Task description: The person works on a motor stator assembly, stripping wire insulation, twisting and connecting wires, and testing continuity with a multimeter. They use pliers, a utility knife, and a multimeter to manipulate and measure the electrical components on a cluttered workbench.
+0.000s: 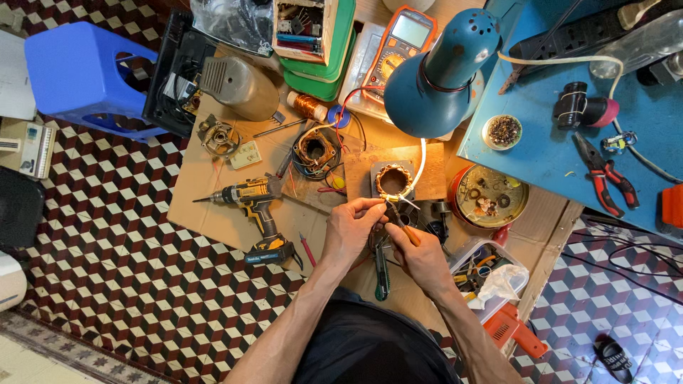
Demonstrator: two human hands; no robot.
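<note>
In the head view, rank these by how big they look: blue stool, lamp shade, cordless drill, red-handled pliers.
Largest to smallest as they look:
1. blue stool
2. lamp shade, though it sits closer to the camera, so it may look oversized
3. cordless drill
4. red-handled pliers

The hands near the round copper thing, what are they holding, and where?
The right hand grips a small tool by its orange handle. The left hand pinches thin wire at the stator; exactly where is unclear.
</note>
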